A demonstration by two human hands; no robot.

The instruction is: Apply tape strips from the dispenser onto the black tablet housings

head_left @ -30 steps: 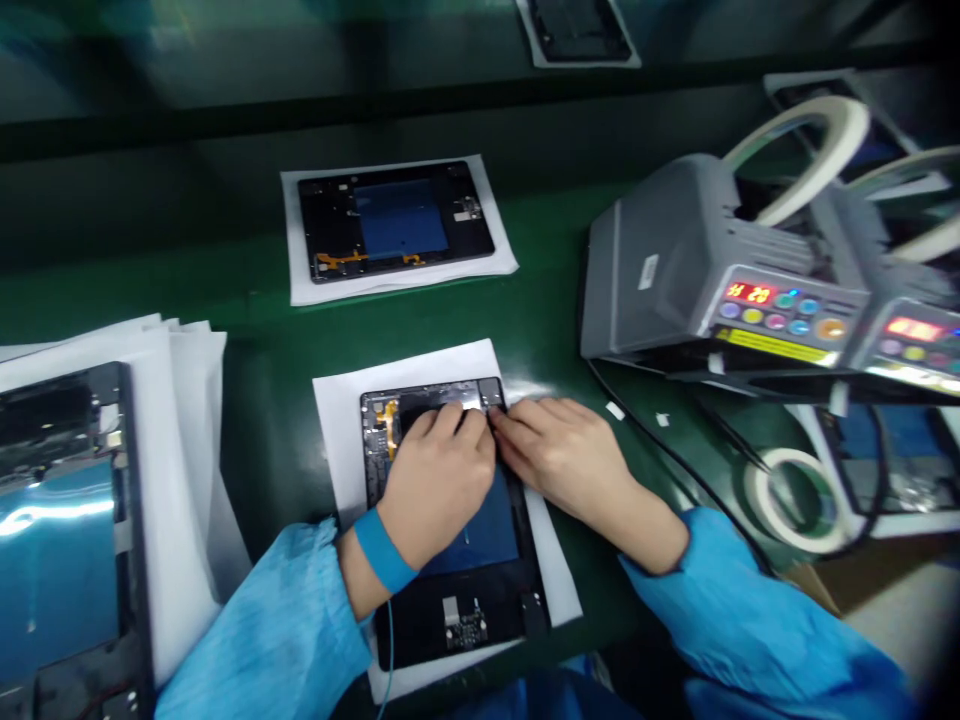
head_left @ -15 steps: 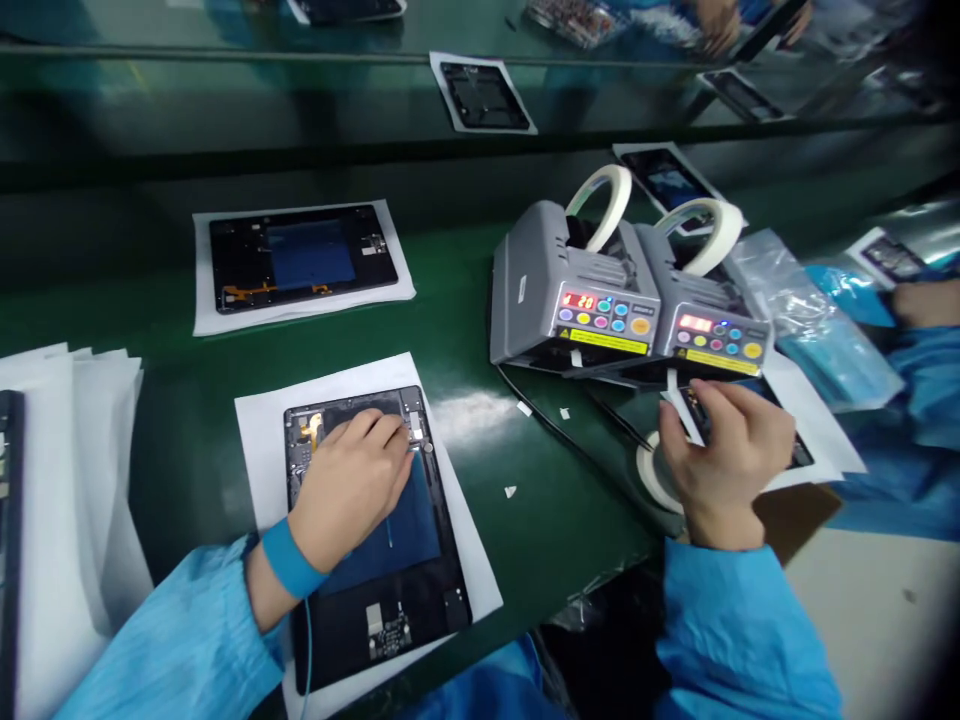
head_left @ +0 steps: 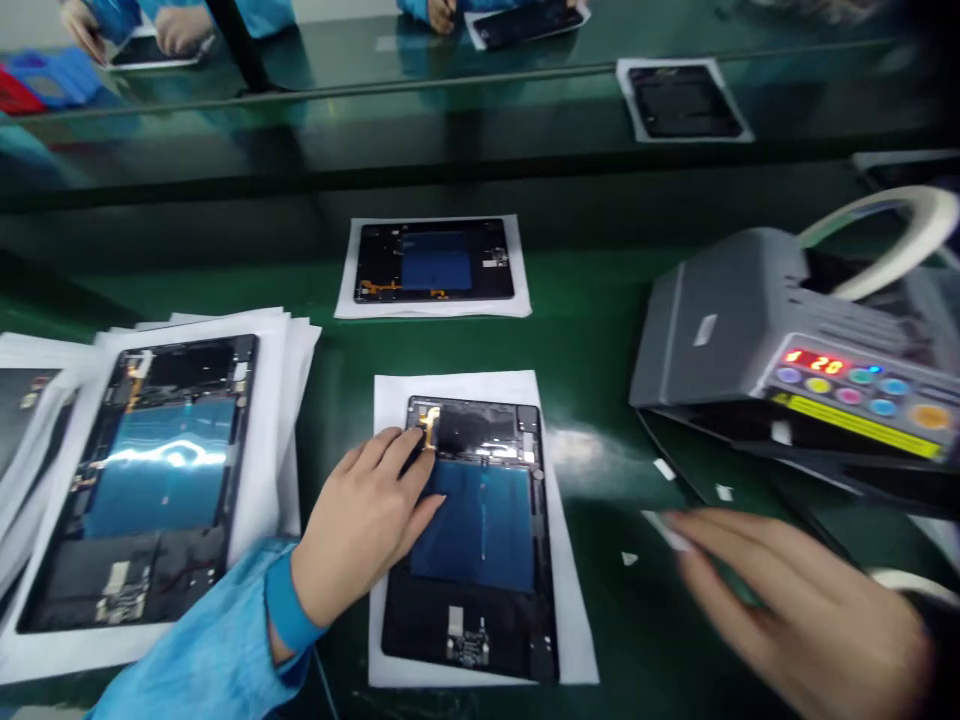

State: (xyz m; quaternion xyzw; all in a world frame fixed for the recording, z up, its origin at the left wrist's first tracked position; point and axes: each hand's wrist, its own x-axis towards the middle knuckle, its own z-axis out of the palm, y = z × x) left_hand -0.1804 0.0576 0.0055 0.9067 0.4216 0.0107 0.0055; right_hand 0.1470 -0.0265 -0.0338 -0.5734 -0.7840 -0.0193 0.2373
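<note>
An open tablet chassis point(head_left: 480, 540) with a blue battery panel lies on a white sheet point(head_left: 570, 620) on the green mat. My left hand point(head_left: 367, 520) rests flat on the tablet's left side, fingers spread, fingertips near the orange flex cable at the top left corner. My right hand point(head_left: 787, 600), blurred by motion, is low on the right above the mat. It pinches a small white tape strip point(head_left: 664, 530) at its fingertips, a hand's width right of the tablet.
A grey tape dispenser point(head_left: 750, 330) with lit buttons stands at the right. A second tablet point(head_left: 435, 262) lies further back; a third tablet point(head_left: 150, 480) tops a paper stack at left. Loose tape bits point(head_left: 664, 468) dot the mat. Other people's hands point(head_left: 172, 30) work at the far bench.
My right hand left the dispenser and swung back left toward the tablet with a tape strip. My left hand slid to the tablet's left edge. The view turned left.
</note>
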